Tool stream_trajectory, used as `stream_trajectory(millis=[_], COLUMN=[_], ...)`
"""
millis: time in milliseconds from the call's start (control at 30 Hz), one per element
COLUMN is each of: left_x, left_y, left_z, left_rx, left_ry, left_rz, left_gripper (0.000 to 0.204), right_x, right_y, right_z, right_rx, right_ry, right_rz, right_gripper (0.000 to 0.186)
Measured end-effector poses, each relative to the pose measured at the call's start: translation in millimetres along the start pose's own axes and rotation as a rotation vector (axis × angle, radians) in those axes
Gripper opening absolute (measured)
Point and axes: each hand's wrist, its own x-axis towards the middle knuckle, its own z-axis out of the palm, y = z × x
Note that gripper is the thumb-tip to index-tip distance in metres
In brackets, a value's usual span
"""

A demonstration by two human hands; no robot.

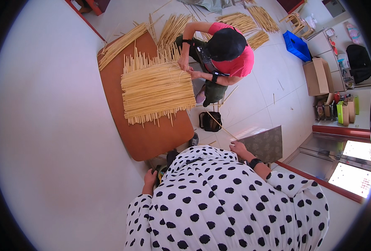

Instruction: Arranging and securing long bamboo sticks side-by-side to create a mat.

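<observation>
My right hand (238,147) is closed at the end of a long thin straw-coloured stalk (221,124), which slants away to the upper left over the floor. Low at my left side, my left hand (150,177) is curled around something dark that I cannot make out, partly hidden by my spotted clothing. Ahead lies a mat of straw-coloured stalks (158,90), layered crosswise on a brown table (152,140). A co-worker in a pink shirt (240,60) and black cap bends over its far right edge, both hands together at a thin pale string.
Bundles of stalks (237,21) lie on the floor at the back, with another bundle (123,44) on the table's far end. A black bag (210,121) stands beyond my right hand, near a dark patterned board (263,144). A blue crate (297,46) and cardboard box (318,77) stand right.
</observation>
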Motion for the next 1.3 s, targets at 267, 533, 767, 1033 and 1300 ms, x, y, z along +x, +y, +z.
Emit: stream_trajectory(millis=[267, 533, 767, 1033, 1300], left_x=[-1, -4, 3, 65, 55], left_y=[2, 7, 13, -41, 26], left_z=[5, 0, 12, 68, 44], left_rx=[0.009, 0.037, 0.074, -0.039, 0.101], left_ry=[-0.024, -0.027, -0.034, 0.033, -0.021], left_rz=[-0.009, -0.012, 0.031, 0.059, 0.023], left_gripper=[0.056, 0.056, 0.055, 0.058, 0.059], right_x=[0, 3, 23, 47, 44], right_y=[10, 1, 28, 21, 34], right_z=[4, 1, 8, -9, -4], right_rx=[-0.013, -0.027, -0.065, -0.007, 0.034], right_ry=[-0.007, -0.002, 0.000, 0.065, 0.006], right_rz=[-0.017, 0.003, -0.075, -0.058, 0.059], right_gripper=[0.049, 0.049, 0.049, 0.049, 0.049])
